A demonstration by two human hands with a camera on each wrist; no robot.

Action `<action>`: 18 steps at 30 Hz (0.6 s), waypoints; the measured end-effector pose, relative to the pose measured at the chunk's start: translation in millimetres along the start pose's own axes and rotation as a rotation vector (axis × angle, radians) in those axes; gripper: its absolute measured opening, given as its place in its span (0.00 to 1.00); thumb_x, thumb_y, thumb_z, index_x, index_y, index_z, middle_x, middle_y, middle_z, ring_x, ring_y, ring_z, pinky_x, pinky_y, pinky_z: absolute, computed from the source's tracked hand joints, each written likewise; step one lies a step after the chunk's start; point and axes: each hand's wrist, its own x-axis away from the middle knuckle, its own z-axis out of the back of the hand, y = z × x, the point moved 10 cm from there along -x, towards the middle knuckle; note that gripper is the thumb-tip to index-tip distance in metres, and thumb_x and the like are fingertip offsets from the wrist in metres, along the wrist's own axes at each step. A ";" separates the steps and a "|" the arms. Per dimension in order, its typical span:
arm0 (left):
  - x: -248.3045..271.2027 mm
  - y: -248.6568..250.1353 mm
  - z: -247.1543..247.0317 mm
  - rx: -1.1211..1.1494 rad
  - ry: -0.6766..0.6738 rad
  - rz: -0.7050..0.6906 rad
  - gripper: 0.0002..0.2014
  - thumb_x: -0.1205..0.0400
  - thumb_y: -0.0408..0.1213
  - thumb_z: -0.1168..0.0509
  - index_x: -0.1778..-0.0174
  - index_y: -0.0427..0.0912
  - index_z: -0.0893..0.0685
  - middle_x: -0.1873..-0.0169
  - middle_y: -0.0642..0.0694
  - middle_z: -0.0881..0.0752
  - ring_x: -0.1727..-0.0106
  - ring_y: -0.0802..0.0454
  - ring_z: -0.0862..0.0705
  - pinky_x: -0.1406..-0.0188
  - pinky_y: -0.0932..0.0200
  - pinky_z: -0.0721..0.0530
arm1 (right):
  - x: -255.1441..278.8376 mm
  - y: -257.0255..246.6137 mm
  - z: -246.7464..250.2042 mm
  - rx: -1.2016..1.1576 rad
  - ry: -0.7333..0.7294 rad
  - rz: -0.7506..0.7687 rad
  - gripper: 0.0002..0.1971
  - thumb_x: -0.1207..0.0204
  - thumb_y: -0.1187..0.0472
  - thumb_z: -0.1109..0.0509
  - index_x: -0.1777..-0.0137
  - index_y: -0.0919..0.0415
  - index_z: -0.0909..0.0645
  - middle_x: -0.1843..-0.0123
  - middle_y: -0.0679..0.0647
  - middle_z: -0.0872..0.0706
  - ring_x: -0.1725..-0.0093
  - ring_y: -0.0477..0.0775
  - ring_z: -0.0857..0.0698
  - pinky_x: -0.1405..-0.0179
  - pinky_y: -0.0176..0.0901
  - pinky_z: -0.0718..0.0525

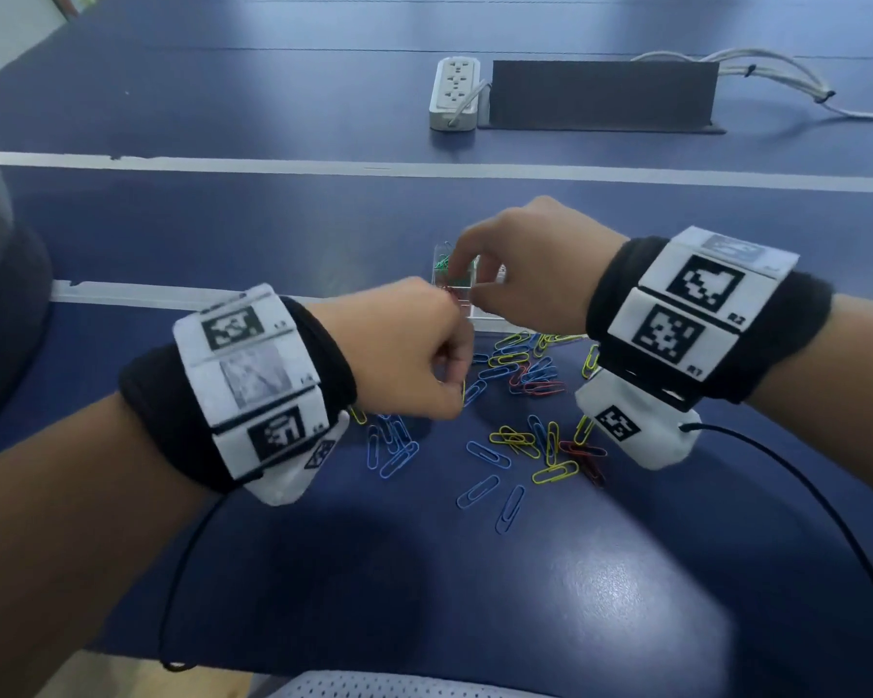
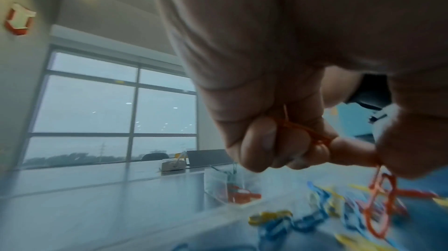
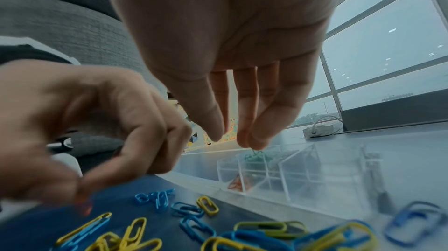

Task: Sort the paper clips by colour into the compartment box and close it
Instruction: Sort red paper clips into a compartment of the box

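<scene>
A clear compartment box [image 1: 490,322] stands open on the blue table, beyond a scatter of blue, yellow and red paper clips [image 1: 522,370]. Green clips [image 1: 443,263] lie in its far left compartment and red clips [image 3: 238,183] in the one nearer me. My right hand [image 3: 232,138] hovers over the green compartment. Its fingers point down, the thumb stands apart, and a green clip [image 3: 255,153] sits just under the fingertips. My left hand [image 1: 454,355] is a fist beside the box, gripping red clips [image 2: 303,136]. More linked red clips [image 2: 380,197] dangle from it.
A white power strip [image 1: 454,93], a black upright panel [image 1: 603,93] and white cables [image 1: 777,78] lie at the far side of the table. White tape lines [image 1: 424,168] cross the table. Black cords run from both wristbands toward me.
</scene>
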 end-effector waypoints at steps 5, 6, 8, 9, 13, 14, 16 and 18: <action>-12.1 -21.8 38.5 0.136 0.124 0.095 0.03 0.35 0.44 0.35 0.73 0.50 0.20 0.79 0.61 0.18 0.76 0.67 0.23 0.74 0.78 0.29 | 16.0 18.1 8.3 -0.010 0.025 -0.054 0.11 0.29 0.62 0.35 0.53 0.51 0.13 0.55 0.54 0.10 0.58 0.56 0.19 0.48 0.44 0.17; -16.8 -27.7 43.6 0.151 0.145 0.117 0.03 0.33 0.43 0.35 0.71 0.49 0.19 0.80 0.58 0.19 0.77 0.68 0.24 0.74 0.76 0.29 | 20.3 22.1 5.5 0.005 -0.005 -0.068 0.10 0.29 0.62 0.35 0.56 0.52 0.12 0.57 0.54 0.10 0.57 0.57 0.16 0.48 0.44 0.16; -27.0 -38.0 48.9 0.152 0.162 0.153 0.03 0.30 0.40 0.34 0.68 0.48 0.18 0.79 0.54 0.20 0.78 0.66 0.25 0.70 0.66 0.26 | 29.6 28.5 -5.7 0.059 -0.102 -0.090 0.09 0.31 0.64 0.34 0.60 0.54 0.12 0.60 0.54 0.09 0.56 0.60 0.13 0.49 0.47 0.14; -32.2 -41.2 50.4 0.147 0.169 0.162 0.03 0.29 0.40 0.34 0.68 0.48 0.19 0.78 0.54 0.20 0.78 0.64 0.25 0.70 0.64 0.27 | 33.9 29.9 -11.5 0.085 -0.145 -0.092 0.09 0.32 0.64 0.33 0.60 0.56 0.11 0.61 0.55 0.09 0.57 0.60 0.12 0.50 0.48 0.13; -50.2 -43.6 52.1 0.149 0.196 0.170 0.03 0.27 0.37 0.35 0.66 0.48 0.18 0.76 0.55 0.21 0.73 0.61 0.25 0.68 0.63 0.26 | 45.4 27.6 -29.7 0.110 -0.257 -0.072 0.07 0.33 0.58 0.26 0.55 0.52 0.11 0.59 0.50 0.09 0.59 0.51 0.16 0.52 0.42 0.14; -53.6 -42.5 51.5 0.138 0.200 0.166 0.02 0.27 0.37 0.35 0.65 0.47 0.18 0.77 0.56 0.21 0.73 0.62 0.25 0.67 0.62 0.26 | 46.8 26.6 -34.1 0.112 -0.280 -0.064 0.09 0.34 0.57 0.24 0.53 0.51 0.11 0.59 0.49 0.10 0.60 0.50 0.18 0.53 0.39 0.16; -58.7 -39.4 50.2 0.091 0.212 0.150 0.03 0.26 0.36 0.35 0.62 0.46 0.16 0.76 0.57 0.22 0.72 0.62 0.25 0.62 0.63 0.28 | 47.8 25.9 -39.3 0.113 -0.299 -0.055 0.11 0.34 0.56 0.24 0.50 0.49 0.13 0.62 0.47 0.16 0.59 0.50 0.21 0.54 0.38 0.19; -60.3 -35.8 49.5 0.044 0.222 0.128 0.04 0.25 0.36 0.35 0.59 0.44 0.14 0.75 0.58 0.22 0.69 0.57 0.23 0.59 0.63 0.28 | 47.8 25.4 -40.2 0.107 -0.297 -0.044 0.11 0.33 0.56 0.24 0.50 0.49 0.13 0.65 0.44 0.21 0.60 0.50 0.21 0.53 0.38 0.18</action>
